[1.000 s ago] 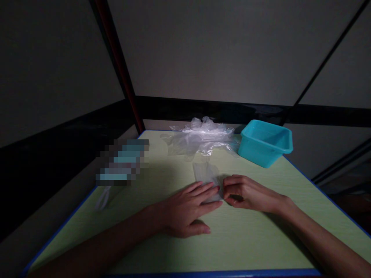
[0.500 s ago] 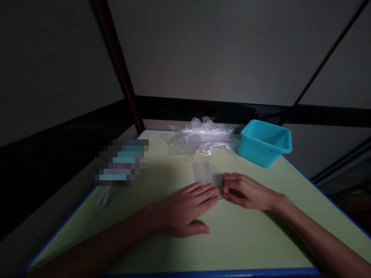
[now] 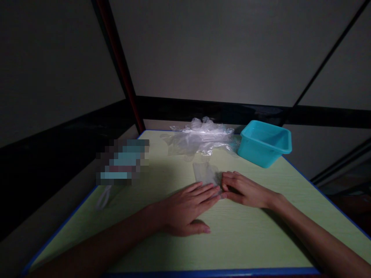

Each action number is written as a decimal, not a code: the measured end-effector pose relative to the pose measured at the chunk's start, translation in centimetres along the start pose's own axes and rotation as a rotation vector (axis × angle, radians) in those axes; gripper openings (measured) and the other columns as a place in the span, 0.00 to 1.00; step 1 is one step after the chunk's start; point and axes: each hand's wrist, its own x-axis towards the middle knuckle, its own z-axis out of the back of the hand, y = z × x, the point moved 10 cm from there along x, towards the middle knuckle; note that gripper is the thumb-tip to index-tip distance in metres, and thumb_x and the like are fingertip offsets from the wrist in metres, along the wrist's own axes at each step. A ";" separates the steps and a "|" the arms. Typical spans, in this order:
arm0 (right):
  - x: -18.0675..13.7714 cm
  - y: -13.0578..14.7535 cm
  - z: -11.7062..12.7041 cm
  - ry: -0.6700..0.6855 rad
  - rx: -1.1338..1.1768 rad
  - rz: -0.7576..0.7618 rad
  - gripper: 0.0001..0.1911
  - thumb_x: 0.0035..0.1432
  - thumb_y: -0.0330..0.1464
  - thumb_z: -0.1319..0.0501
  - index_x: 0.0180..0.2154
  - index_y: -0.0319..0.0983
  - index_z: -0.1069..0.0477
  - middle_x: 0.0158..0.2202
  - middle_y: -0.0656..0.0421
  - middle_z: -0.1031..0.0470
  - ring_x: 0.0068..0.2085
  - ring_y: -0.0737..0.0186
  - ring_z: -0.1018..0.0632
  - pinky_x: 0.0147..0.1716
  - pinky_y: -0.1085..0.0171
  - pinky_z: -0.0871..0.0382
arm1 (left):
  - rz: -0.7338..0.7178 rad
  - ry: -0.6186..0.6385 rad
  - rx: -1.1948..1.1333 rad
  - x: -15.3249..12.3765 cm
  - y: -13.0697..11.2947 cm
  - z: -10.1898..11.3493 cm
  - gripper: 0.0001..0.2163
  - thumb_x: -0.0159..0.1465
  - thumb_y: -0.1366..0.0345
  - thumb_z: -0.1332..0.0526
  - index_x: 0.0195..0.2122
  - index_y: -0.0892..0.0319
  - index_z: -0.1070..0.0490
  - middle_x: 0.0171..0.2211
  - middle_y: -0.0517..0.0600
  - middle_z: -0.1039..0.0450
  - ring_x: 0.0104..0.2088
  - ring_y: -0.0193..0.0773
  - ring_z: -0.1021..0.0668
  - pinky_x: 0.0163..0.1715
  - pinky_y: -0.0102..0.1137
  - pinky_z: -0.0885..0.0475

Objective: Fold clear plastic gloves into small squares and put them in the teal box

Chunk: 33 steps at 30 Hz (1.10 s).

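Note:
A thin, see-through disposable plastic glove (image 3: 204, 172) lies flattened on the table in front of me. My left hand (image 3: 188, 210) rests flat over its near part, fingers stretched out and thumb spread to the side. At the glove's right edge is my right hand (image 3: 243, 190), its fingers curled in and its thumb close to my left fingertips. The edge seems to be caught in those curled fingers, though the grip itself is partly hidden. Behind the glove sits a crumpled heap of clear plastic gloves (image 3: 199, 139).
A turquoise plastic basket (image 3: 257, 152) stands at the table's back right. On the left lies a blurred-out item (image 3: 123, 160) with a white strap loop (image 3: 103, 197). The pale green table (image 3: 232, 247) has a blue edge and meets a wall behind.
My right hand has shifted slightly, its thumb now reaching nearer my left fingertips. My left hand stays in place on the glove.

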 end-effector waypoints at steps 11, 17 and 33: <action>0.1 0.0 -0.2 0.028 0.060 0.018 0.09 0.59 0.33 0.48 0.28 0.37 0.40 0.29 0.58 0.36 0.33 0.63 0.33 0.34 0.63 0.39 | 0.005 -0.044 -0.047 -0.1 0.2 0.2 0.32 0.61 0.49 0.52 0.61 0.63 0.59 0.62 0.56 0.64 0.61 0.47 0.58 0.58 0.41 0.61; 0.2 0.1 -0.1 0.026 0.064 0.012 0.10 0.59 0.35 0.48 0.28 0.37 0.41 0.29 0.57 0.36 0.33 0.63 0.34 0.34 0.64 0.39 | 0.020 -0.005 -0.039 0.0 0.3 0.0 0.33 0.61 0.49 0.52 0.61 0.63 0.60 0.62 0.56 0.65 0.61 0.47 0.58 0.58 0.42 0.60; 0.2 -0.5 0.0 0.038 0.053 -0.036 0.11 0.56 0.37 0.45 0.26 0.37 0.40 0.28 0.59 0.37 0.31 0.65 0.35 0.31 0.66 0.40 | -0.007 -0.065 -0.056 -0.1 0.2 0.3 0.32 0.61 0.49 0.52 0.61 0.63 0.57 0.62 0.56 0.62 0.60 0.48 0.56 0.58 0.42 0.59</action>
